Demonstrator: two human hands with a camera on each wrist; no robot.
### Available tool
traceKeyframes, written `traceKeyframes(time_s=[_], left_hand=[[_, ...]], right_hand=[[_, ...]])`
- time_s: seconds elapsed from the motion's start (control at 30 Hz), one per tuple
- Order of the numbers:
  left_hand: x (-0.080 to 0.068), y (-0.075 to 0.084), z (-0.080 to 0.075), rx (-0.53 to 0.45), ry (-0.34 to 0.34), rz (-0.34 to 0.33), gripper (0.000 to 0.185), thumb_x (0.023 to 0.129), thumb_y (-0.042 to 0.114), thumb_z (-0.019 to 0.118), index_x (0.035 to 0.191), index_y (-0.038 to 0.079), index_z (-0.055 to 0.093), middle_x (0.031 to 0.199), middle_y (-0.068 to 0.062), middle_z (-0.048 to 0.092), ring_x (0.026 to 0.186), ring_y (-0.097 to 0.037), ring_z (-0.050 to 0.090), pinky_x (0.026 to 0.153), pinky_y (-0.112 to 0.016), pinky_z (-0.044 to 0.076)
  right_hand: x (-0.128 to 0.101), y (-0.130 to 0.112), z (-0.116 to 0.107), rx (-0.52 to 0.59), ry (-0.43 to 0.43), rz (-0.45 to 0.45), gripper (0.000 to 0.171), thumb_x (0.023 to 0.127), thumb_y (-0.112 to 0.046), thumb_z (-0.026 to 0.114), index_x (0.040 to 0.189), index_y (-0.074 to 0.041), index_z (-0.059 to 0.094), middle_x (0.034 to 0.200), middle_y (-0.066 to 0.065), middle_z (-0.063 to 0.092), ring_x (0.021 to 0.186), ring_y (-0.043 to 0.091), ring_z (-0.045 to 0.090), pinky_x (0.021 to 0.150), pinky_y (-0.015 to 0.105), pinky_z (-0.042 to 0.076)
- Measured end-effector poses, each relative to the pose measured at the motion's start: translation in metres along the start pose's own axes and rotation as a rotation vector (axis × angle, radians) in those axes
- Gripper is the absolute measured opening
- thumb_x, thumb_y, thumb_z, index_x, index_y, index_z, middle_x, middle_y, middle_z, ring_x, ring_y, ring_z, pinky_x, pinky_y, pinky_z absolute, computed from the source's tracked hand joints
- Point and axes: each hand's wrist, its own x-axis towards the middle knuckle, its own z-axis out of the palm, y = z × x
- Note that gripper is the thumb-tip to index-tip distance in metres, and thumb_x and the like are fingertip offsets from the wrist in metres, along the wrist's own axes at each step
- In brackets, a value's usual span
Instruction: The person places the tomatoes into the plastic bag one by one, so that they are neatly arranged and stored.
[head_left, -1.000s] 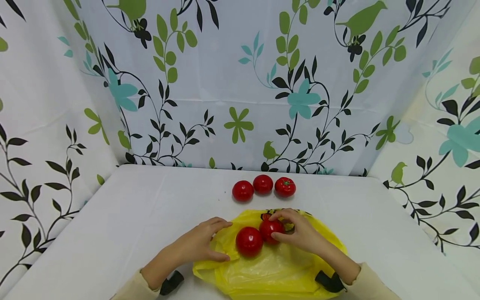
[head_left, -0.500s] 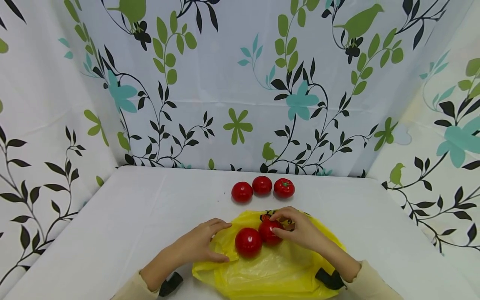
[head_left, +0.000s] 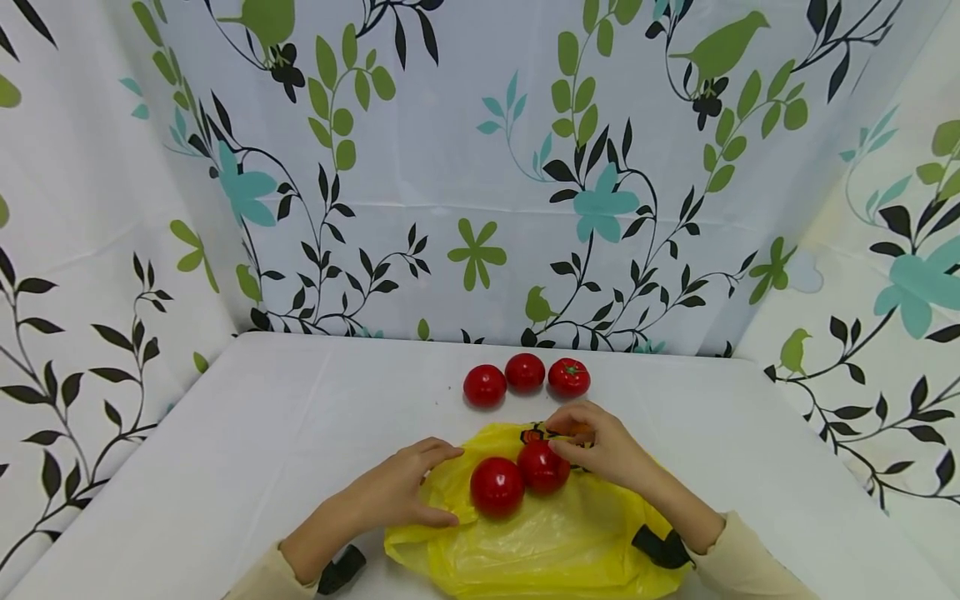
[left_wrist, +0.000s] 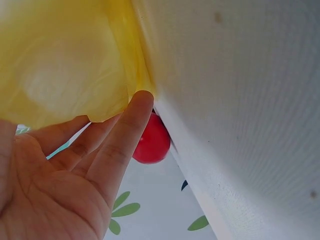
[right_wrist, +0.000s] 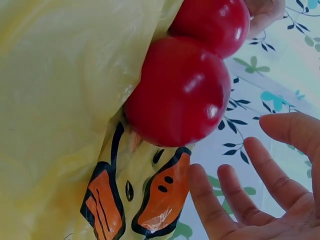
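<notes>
Two round red tomatoes, a left one (head_left: 497, 487) and a right one (head_left: 543, 467), sit side by side on a crumpled yellow plastic bag (head_left: 555, 542). My right hand (head_left: 607, 450) is just beside the right tomato. In the right wrist view its spread fingers (right_wrist: 272, 172) stand apart from the tomato (right_wrist: 177, 92). At the bag's left side is my left hand (head_left: 405, 487), thumb and fingers spread apart. In the left wrist view its extended fingers (left_wrist: 125, 135) lie along the edge of the yellow plastic (left_wrist: 65, 60).
Behind the bag, three more red tomatoes (head_left: 525, 372) stand in a row on the white table (head_left: 315, 417); the rightmost (head_left: 569, 377) shows a green stem. A patterned curtain (head_left: 420, 175) hangs around the table. Black straps (head_left: 343, 570) are at both wrists.
My right hand has let go of the right tomato and drawn slightly back and up from it. The left hand and both tomatoes have stayed in place.
</notes>
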Motion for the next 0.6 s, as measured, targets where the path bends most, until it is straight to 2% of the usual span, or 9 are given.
traceKeyframes(time_s=[0.27,0.6], left_hand=[[0.000,0.000,-0.001,0.011,0.007,0.002,0.078,0.077,0.045,0.081,0.139,0.006,0.052,0.138,-0.009,0.052,0.121,-0.025,0.054,0.100,-0.042,0.049],[-0.001,0.000,0.000,0.018,0.001,-0.001,0.078,0.077,0.046,0.080,0.139,0.008,0.053,0.138,-0.008,0.052,0.121,-0.026,0.054,0.100,-0.043,0.049]], right_hand=[[0.008,0.005,-0.007,0.059,0.105,-0.018,0.018,0.092,-0.009,0.068,0.108,-0.001,0.067,0.115,0.015,0.060,0.106,0.033,0.058,0.086,0.031,0.057],[0.022,0.017,-0.014,0.045,0.240,0.073,0.016,0.092,-0.008,0.066,0.106,0.000,0.069,0.115,0.016,0.062,0.110,0.033,0.056,0.090,0.037,0.056]])
